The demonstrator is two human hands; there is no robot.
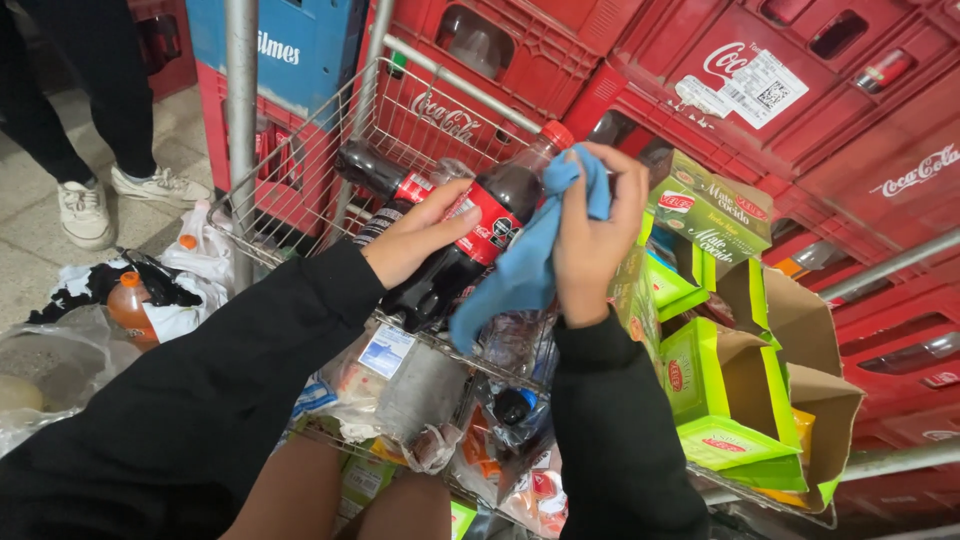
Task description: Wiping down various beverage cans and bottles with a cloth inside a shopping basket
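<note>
Far off to the left of both hands, a small orange bottle lies on crumpled plastic bags on the floor, and a person's white shoes stand behind them. Next comes the left hand. It is curled around the middle of a dark soda bottle with a red cap and a red label, holding it tilted over a wire cart. Just right of that, the right hand is closed around a blue cloth, pressing it against the neck of the bottle near the cap. Under both hands, wrapped packets fill the cart. Right of the right hand sit green boxes in open cardboard, with red crates stacked behind.
</note>
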